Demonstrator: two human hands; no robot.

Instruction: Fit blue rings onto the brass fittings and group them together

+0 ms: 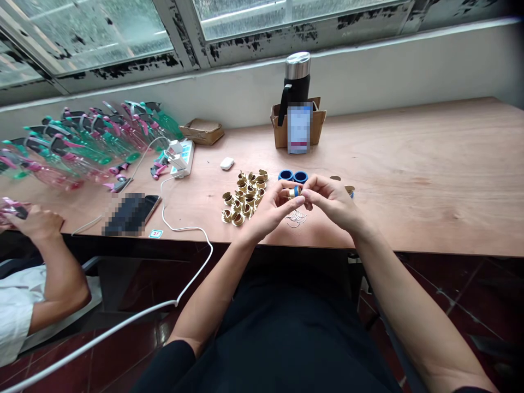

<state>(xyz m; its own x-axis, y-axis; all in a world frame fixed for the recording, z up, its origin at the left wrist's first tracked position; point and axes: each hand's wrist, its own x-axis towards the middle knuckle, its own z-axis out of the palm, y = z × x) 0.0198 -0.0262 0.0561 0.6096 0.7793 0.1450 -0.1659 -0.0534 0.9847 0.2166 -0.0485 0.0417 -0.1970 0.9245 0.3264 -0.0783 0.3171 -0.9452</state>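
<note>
Between the fingertips of my left hand (270,213) is a small brass fitting with a blue ring (297,191) around it. My right hand (333,202) pinches at the ring's right side, its fingers closed together. Left of my hands lies a cluster of similar brass fittings (245,196). Two blue rings (300,177) sit just beyond my fingers. Thin wire rings (297,218) lie in a small heap below my hands. Partly hidden behind my right hand are brass pieces (349,189), one with blue on it.
Behind stand a black flask (301,87) and a phone (299,128) against a cardboard box (318,125). Spray bottles (90,131), a power strip (186,158) and a dark phone (133,214) are at left. A white cable (192,229) crosses the table edge. Another person's hand (41,221) works far left.
</note>
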